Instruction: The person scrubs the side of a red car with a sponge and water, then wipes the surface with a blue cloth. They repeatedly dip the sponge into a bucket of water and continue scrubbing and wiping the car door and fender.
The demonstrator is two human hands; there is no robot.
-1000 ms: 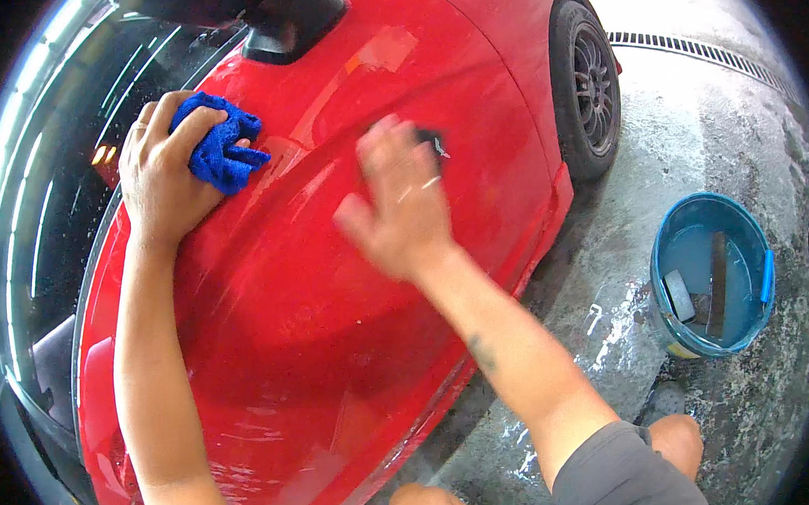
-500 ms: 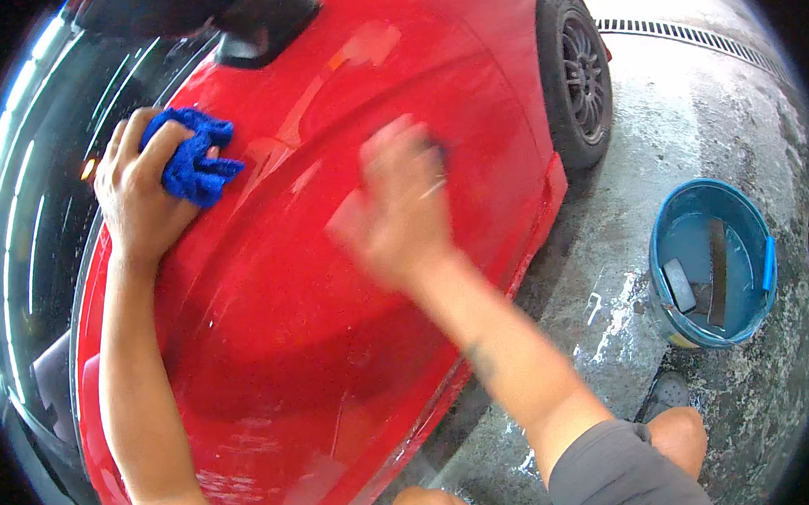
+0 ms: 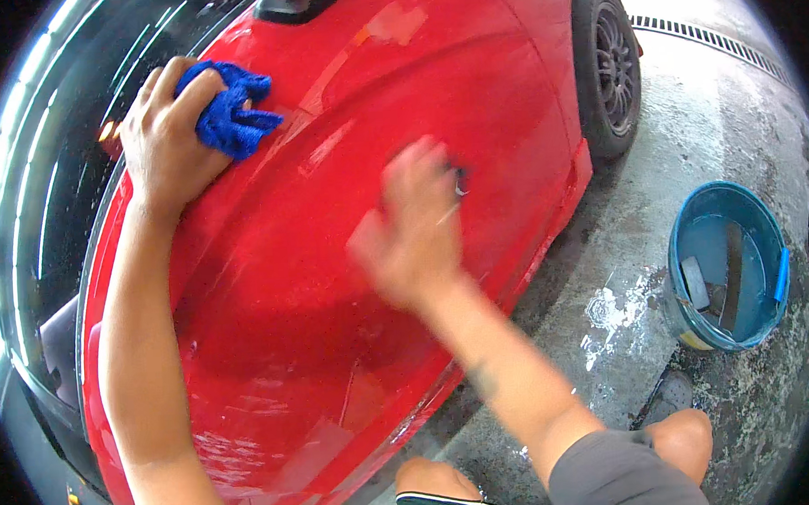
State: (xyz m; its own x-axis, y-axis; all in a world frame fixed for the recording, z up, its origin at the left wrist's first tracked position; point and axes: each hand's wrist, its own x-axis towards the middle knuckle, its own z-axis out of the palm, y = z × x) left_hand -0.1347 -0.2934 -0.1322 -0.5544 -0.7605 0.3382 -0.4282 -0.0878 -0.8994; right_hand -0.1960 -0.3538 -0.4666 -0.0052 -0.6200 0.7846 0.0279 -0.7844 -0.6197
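Observation:
My left hand (image 3: 165, 142) is closed around a crumpled blue cloth (image 3: 237, 115). It rests by the upper edge of a red car door (image 3: 269, 287), beside the dark window glass. My right hand (image 3: 421, 224) is on the middle of the door panel, its fingers blurred by motion. A small dark thing (image 3: 458, 178) shows past the right side of its fingers; the hand covers most of it, so its kind is hidden.
A blue bucket (image 3: 676, 238) of water stands on the wet concrete floor (image 3: 596, 242) to the right, holding a grey block and a long dark strip. Farther off are the car's wheel (image 3: 613, 68) and a floor drain grate (image 3: 704, 40). The side mirror (image 3: 295, 0) juts out at the top.
The view has shifted, so the car and bucket sit farther right. My right hand has slid nearer to me across the door, with the dark thing. My left hand keeps its place with the cloth.

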